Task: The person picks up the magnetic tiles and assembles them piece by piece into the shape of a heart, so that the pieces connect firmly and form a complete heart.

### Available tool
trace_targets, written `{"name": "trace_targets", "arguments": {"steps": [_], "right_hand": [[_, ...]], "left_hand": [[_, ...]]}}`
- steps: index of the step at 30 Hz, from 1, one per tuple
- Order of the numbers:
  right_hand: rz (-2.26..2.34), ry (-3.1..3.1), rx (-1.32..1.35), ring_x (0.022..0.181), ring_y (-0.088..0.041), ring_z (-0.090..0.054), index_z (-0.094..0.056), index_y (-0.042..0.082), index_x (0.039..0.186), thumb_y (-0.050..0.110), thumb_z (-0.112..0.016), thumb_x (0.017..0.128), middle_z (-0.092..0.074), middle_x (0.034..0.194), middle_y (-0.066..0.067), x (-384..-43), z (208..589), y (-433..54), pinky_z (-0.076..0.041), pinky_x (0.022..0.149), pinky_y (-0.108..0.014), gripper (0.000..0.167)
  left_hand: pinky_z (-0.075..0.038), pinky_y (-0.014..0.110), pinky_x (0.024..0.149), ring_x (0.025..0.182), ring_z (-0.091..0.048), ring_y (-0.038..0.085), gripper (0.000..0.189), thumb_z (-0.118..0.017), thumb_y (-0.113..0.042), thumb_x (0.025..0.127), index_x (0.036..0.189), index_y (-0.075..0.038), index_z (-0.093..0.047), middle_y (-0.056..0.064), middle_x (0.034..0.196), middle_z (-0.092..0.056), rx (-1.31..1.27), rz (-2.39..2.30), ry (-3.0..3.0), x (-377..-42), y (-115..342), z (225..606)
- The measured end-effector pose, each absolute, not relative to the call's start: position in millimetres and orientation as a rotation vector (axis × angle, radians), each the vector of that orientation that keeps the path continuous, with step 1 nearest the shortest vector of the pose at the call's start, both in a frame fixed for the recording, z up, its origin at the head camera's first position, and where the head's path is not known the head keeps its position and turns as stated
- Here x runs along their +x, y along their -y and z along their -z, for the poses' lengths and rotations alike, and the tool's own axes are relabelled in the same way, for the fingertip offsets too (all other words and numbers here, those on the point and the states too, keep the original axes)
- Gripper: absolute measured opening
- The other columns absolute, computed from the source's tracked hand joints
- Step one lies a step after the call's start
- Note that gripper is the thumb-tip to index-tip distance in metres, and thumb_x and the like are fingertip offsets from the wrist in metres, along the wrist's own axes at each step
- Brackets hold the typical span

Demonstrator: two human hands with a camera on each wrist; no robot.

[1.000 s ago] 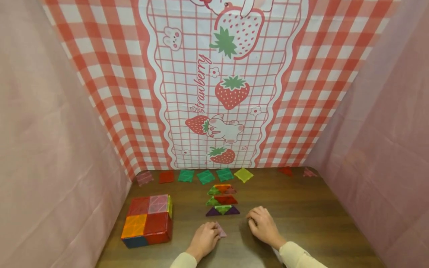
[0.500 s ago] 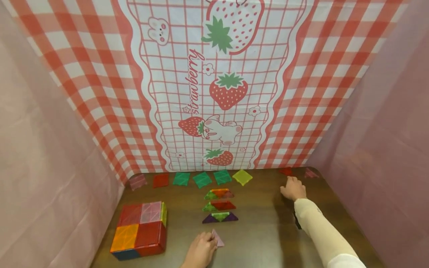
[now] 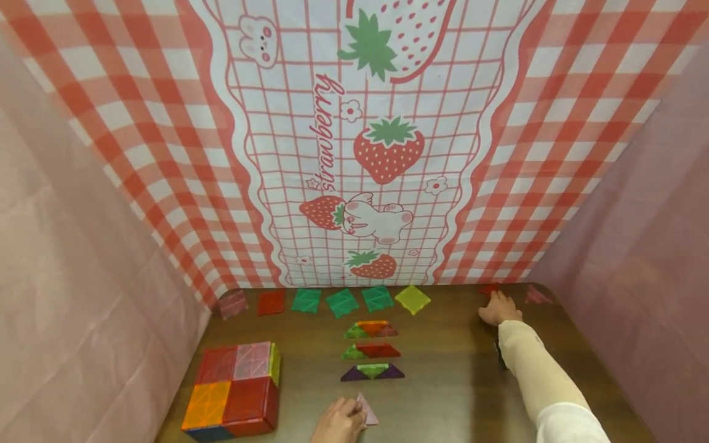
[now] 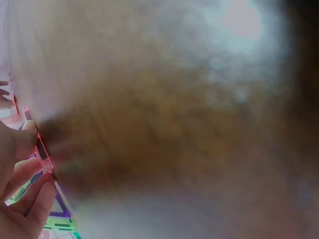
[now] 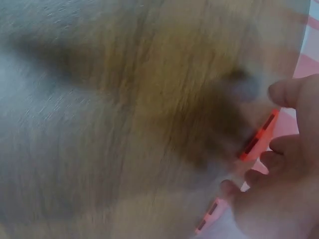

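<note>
Near the front edge, my left hand [image 3: 339, 421] pinches a pink triangular magnetic tile [image 3: 368, 412] that stands on the table. The left wrist view shows thumb and fingertips along the edge of this tile [image 4: 44, 149]. At the back right, my right hand [image 3: 500, 307] is stretched out, just in front of a red triangular magnetic tile [image 3: 488, 288]. In the right wrist view the thumb and fingers are spread around the red tile [image 5: 260, 135], with a gap between thumb and tile.
Three flat-sided tile strips, orange-green [image 3: 372, 329], red-green [image 3: 384, 351] and purple-green [image 3: 372, 371], line up mid-table. A block of coloured tiles [image 3: 252, 400] stands left. Along the back lie pink, red [image 3: 271, 302], teal [image 3: 342, 302] and yellow [image 3: 413, 299] tiles, plus another pink one [image 3: 537, 295].
My right hand has moved from beside the strips to the red triangular tile at the back right. The left hand keeps its pinch on the pink tile. The head view has shifted slightly.
</note>
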State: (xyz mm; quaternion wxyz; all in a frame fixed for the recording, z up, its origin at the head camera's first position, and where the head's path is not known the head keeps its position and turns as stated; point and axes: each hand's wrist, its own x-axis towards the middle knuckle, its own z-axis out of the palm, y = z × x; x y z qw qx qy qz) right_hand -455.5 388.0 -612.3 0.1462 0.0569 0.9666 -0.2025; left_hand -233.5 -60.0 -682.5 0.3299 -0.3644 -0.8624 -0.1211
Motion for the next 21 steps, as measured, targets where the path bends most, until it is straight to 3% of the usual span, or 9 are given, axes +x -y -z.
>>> {"name": "trace_targets", "arguments": {"steps": [4,8,16,21], "right_hand": [[0.58,-2.766,0.203,0.14,-0.065,-0.011,-0.006,-0.017,0.153,0.043,-0.043,0.102,-0.008,0.156,-0.043,-450,611,-379,-0.019,0.109,-0.078,0.087],[0.462,-2.874,0.181,0.132,-0.065,-0.026,-0.018,-0.018,0.15,0.041,-0.045,0.104,-0.02,0.146,-0.046,-437,616,-372,-0.03,0.105,-0.073,0.08],[0.333,-3.019,0.023,0.129,-0.061,-0.037,-0.034,-0.016,0.146,0.034,-0.052,0.103,-0.037,0.142,-0.042,-394,629,-365,-0.035,0.101,-0.072,0.069],[0.274,-3.122,-0.111,0.117,-0.056,-0.052,-0.047,-0.015,0.137,0.028,-0.06,0.099,-0.05,0.129,-0.038,-363,633,-360,-0.044,0.093,-0.069,0.059]], "left_hand": [[-0.044,0.016,0.064,0.072,-0.052,0.006,0.022,-0.094,-0.026,0.062,0.077,-0.022,-0.079,-0.009,0.084,-0.062,-0.946,0.314,2.251,-233,60,681],[-0.046,0.016,0.067,0.074,-0.054,0.006,0.021,-0.093,-0.028,0.064,0.079,-0.023,-0.08,-0.01,0.086,-0.063,-0.931,0.309,2.255,-230,59,680],[-0.048,0.02,0.069,0.076,-0.057,0.009,0.018,-0.09,-0.026,0.065,0.077,-0.021,-0.078,-0.007,0.088,-0.066,-0.895,0.35,2.297,-219,56,674],[-0.046,0.019,0.067,0.073,-0.055,0.009,0.014,-0.088,-0.022,0.067,0.075,-0.019,-0.077,-0.006,0.085,-0.065,-0.896,0.355,2.331,-218,55,666]]}}
